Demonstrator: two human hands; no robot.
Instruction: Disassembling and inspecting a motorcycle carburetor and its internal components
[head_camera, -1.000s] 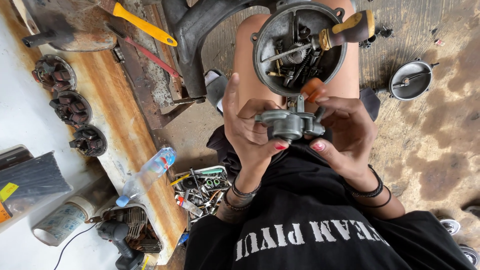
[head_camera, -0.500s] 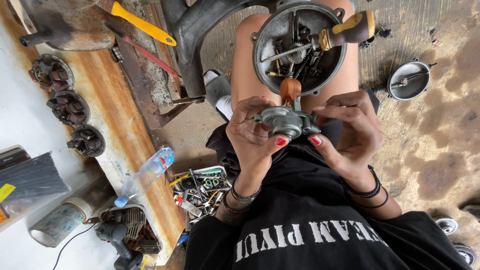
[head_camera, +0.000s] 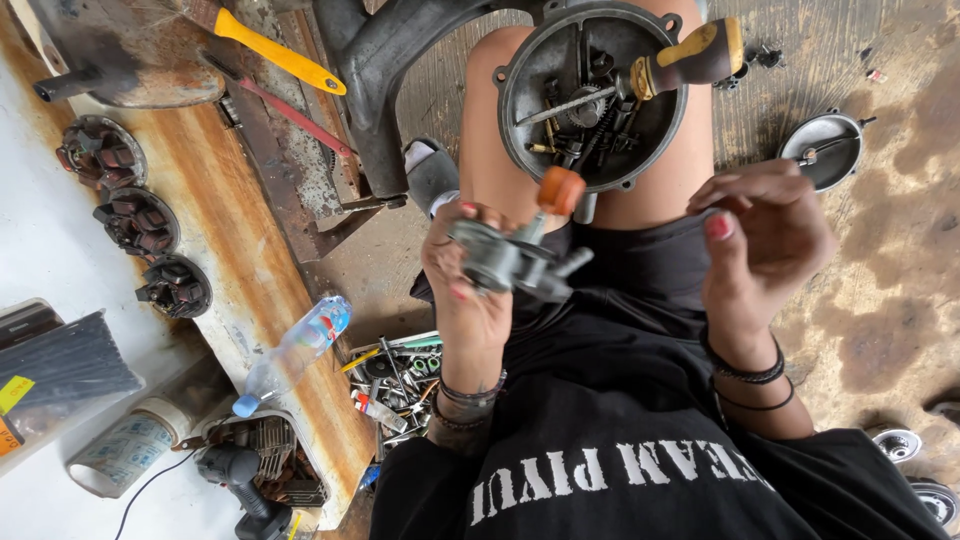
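a seated person's left hand (head_camera: 468, 275) wraps its fingers round a small grey metal carburettor-like part (head_camera: 515, 262) held above the lap, while the right hand (head_camera: 765, 235) hovers apart from it, fingers loosely curled and holding nothing that can be seen. an orange-handled tool (head_camera: 560, 190) stands up from the top of the part with no hand on it, and it looks likely to tip out or drop if the part is tilted. a round metal cover (head_camera: 590, 95), balanced on the person's knees, serves as a tray for loose screws, springs and a wooden-handled screwdriver (head_camera: 690, 60) lying across its rim; any shift of the legs could slide it off and scatter the small pieces over the stained concrete floor (head_camera: 900, 290), where they would be hard to find. a second round lid (head_camera: 825, 150) lies on that floor to the right. to the left, a rusty desk (head_camera: 250, 250) carries three wound coil parts (head_camera: 135, 220), a yellow-handled tool (head_camera: 275, 55) and a plastic bottle (head_camera: 295, 350) lying at its edge, above a pile of loose tools (head_camera: 395, 380), where a knock could send it rolling off.
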